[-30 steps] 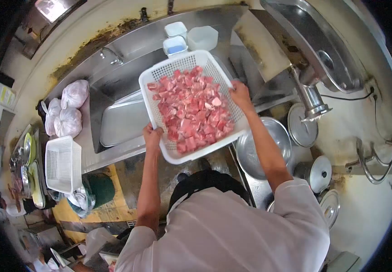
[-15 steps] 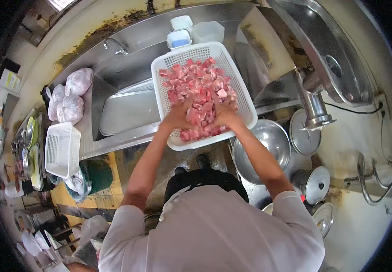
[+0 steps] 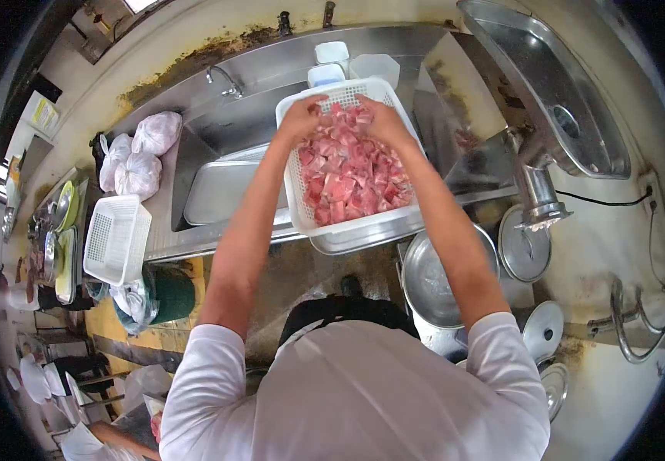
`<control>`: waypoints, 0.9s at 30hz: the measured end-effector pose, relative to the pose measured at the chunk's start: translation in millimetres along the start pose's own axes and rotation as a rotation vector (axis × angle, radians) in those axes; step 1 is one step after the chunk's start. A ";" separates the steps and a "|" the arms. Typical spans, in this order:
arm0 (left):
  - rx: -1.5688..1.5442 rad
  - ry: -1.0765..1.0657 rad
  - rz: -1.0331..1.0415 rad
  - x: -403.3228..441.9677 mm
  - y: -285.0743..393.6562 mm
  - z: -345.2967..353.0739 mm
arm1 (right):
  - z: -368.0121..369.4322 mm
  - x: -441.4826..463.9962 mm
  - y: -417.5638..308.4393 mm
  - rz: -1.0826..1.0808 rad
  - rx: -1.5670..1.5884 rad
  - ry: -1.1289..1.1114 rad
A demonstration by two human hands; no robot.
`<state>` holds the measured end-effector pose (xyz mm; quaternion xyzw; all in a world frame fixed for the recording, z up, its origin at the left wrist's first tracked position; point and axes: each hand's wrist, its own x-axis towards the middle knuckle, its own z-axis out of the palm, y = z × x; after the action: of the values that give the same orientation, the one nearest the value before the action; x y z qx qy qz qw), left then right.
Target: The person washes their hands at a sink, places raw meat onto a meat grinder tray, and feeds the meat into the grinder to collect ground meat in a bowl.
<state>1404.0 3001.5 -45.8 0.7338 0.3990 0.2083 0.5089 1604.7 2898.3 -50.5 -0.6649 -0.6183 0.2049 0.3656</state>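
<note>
Hands: both the left hand [image 3: 302, 121] and right hand [image 3: 385, 123] are set into the meat, fingers curled and partly spread; fingertips are buried, so whether any piece is gripped cannot be told.
Meat cubes [image 3: 352, 173]: touched at the far end by both hands; the bulk is heaped nearer the body, between the forearms.
White basket [image 3: 293, 184]: placed beneath the grip, seemingly supported by the metal tray [image 3: 363, 241], whose edge shows under the near rim.
Basket rim: cubes could be pushed over it if the heap were swept too hard.
Tray overhang: tipping could be caused by weight pressed onto the near end, which appears to jut past the sink front [image 3: 186, 243].
Wall card [image 3: 43, 114]: seen well left of the grip, marked in yellow; its print cannot be read.
White tubs [image 3: 332, 53]: placed just beyond the grip; no brand can be made out.
</note>
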 end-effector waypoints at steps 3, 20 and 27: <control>0.042 -0.006 0.050 7.8 11.8 -26.6 | -9.0 10.2 3.4 0.122 -0.132 0.002; -0.477 0.377 -0.188 -168.9 -185.0 -89.6 | 80.1 -108.2 -58.9 0.183 0.274 0.088; -0.602 0.518 -0.251 -144.6 -217.2 -111.8 | 137.1 -14.4 -105.5 -0.007 0.507 -0.145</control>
<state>1157.3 2986.6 -185.5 0.4213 0.5215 0.4299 0.6049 1432.3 2912.8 -64.0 -0.5336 -0.5739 0.3990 0.4761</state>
